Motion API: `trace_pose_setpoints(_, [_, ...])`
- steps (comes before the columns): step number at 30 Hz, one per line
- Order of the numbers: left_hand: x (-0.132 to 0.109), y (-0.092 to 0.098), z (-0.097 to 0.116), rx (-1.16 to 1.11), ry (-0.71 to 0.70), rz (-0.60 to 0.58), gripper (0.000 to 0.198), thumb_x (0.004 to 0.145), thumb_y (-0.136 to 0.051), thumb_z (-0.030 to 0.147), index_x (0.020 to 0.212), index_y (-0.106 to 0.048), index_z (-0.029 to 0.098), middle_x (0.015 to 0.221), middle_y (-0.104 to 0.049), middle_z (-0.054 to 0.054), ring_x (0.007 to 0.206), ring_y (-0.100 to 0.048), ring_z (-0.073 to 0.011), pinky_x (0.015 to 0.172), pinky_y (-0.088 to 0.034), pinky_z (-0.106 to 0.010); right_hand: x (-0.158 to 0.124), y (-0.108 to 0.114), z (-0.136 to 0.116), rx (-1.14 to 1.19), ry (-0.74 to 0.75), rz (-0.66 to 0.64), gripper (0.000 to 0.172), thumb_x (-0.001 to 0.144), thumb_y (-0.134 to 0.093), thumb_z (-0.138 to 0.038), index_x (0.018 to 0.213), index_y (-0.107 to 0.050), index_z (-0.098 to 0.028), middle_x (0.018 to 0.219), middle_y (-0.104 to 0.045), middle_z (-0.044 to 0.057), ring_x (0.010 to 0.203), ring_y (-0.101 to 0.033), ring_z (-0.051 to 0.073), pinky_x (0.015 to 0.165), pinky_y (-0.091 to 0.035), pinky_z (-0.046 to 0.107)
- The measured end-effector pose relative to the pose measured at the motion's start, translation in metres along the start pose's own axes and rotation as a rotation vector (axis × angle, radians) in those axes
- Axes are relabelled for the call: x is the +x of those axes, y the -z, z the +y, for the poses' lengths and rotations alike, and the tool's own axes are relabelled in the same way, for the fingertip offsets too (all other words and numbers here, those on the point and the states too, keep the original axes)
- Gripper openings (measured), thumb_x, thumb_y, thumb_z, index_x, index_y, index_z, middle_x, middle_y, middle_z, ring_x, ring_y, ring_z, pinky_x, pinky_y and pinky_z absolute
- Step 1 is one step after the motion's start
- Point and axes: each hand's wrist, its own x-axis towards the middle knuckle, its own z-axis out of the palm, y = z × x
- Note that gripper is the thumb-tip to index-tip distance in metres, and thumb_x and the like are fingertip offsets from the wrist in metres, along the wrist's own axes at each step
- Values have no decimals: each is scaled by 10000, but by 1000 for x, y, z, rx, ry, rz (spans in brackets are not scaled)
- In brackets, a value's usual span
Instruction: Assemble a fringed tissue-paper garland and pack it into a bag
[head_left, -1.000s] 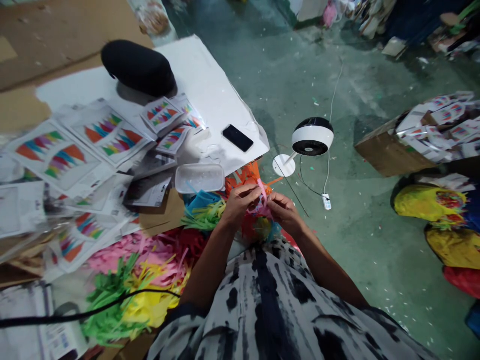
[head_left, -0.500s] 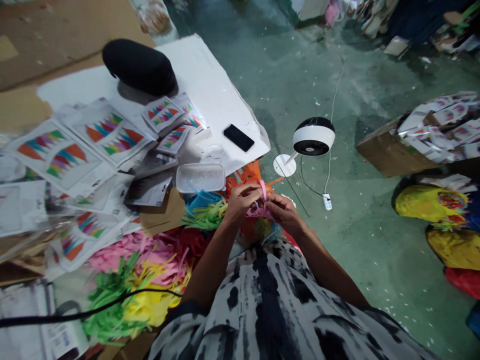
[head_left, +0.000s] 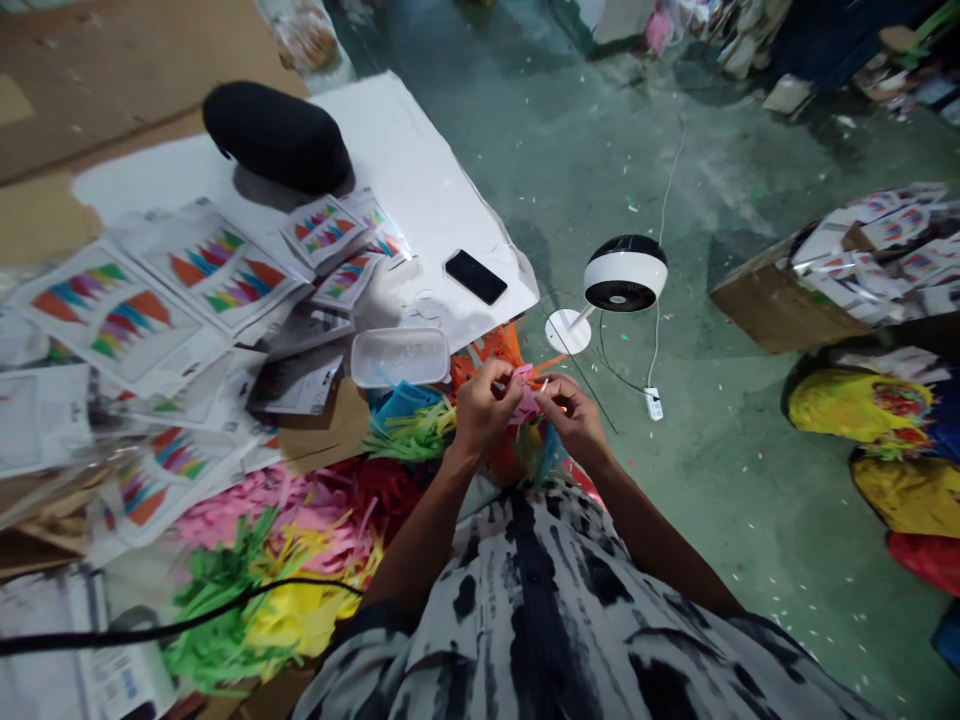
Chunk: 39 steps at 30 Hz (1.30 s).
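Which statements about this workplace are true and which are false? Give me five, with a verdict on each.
1. The left hand and right hand are both at the pink material. True.
2. The phone lies on the white tabletop. True.
3. The fan is solid red. False: the fan is white and black.
4. The black rounded case lies on top of the phone. False: the black rounded case lies apart from the phone.
5. The cardboard box on the right side holds printed packets. True.
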Motion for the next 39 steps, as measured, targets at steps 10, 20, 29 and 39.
trace_pose_setpoints(10, [-4, -1, -3, 97, -162, -95, 124, 953, -651, 313, 898, -653, 202, 815, -702, 9, 676, -630, -113, 660, -459, -230, 10, 7, 0, -99, -46, -163, 328, 886, -711, -482, 723, -626, -212, 840, -638, 26, 771, -562, 171, 743, -453, 316])
trace_pose_setpoints(20, [-2, 2, -8, 122, -195, -165, 189, 981, -638, 377, 916, -664, 201, 838, -717, -11, 679, -648, -123, 660, -469, -243, 10, 16, -1, -87, -104, -221, 349, 843, -755, -543, 760, -705, -207, 848, -668, 36, 764, -582, 177, 728, -465, 320])
trace_pose_setpoints(29, [-8, 7, -1, 327, -305, -235, 179, 1027, -580, 369, 1058, -678, 223, 954, -751, -46, 816, -701, -168, 698, -482, -272, 5, 12, 5, -38, -297, -64, 488, 804, -741, -648, 955, -743, -183, 749, -665, 17, 618, -530, 152, 585, -402, 282])
trace_pose_setpoints(39, [-8, 8, 2, 134, -274, -224, 225, 998, -643, 413, 1062, -730, 216, 988, -776, -48, 825, -698, -164, 752, -504, -277, 1, 12, -8, -309, -46, -8, 171, 914, -612, -366, 824, -671, -233, 783, -620, -9, 672, -525, 145, 641, -412, 274])
